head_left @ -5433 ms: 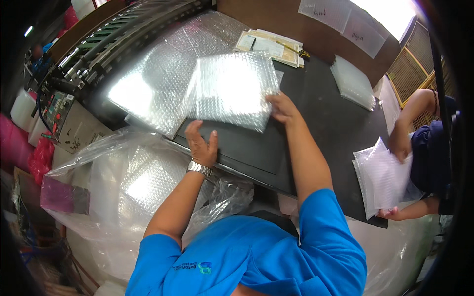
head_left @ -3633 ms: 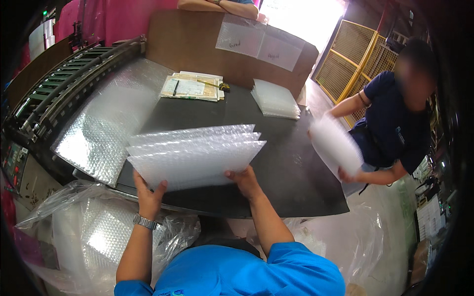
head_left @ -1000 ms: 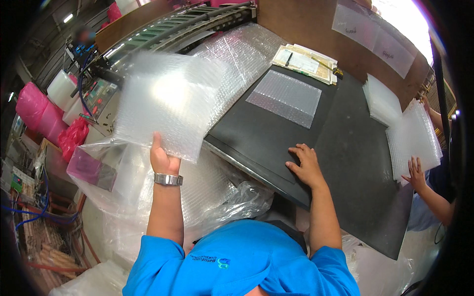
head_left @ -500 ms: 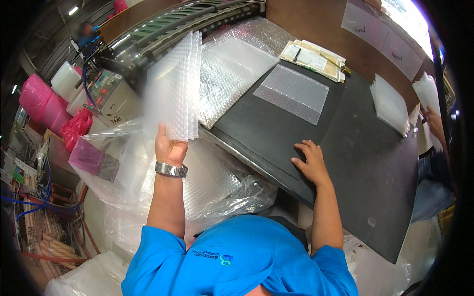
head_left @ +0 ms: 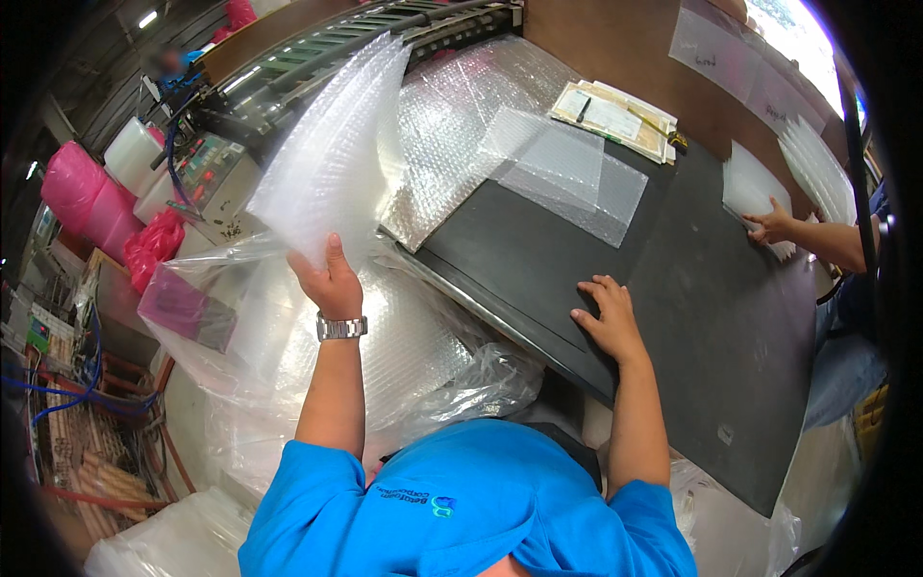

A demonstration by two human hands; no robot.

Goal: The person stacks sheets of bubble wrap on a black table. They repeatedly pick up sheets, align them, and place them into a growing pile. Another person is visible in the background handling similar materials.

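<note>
Item: stack of bubble-wrap sheets [head_left: 332, 168], clear, held upright above the large clear plastic bag [head_left: 288, 337] at the left edge of the black desk [head_left: 692, 317], the stack's top leaning toward the conveyor [head_left: 317, 58]

Step in hand, as judged: sheets are lifted clear of the bag and on their way over to the desk; placing is not yet done. The next move would call for swinging the stack rightward over the desk edge and laying it flat, keeping the sheets squared so that none slides out

Left hand [head_left: 332, 284]: fingers clenched on the lower edge of the stack, thumb in front, wristwatch [head_left: 341, 328] on the wrist

Right hand [head_left: 608, 317]: fingers spread and released, flat on the desk near its front edge, holding nothing

Also on the desk: one flat bubble-wrap piece [head_left: 567, 173] near the far side, well apart from both hands; papers with a pen [head_left: 615, 117] beyond it

Nearby: another person's hand [head_left: 769, 226] resting on a separate pile of sheets [head_left: 750, 188] at the desk's right end
</note>
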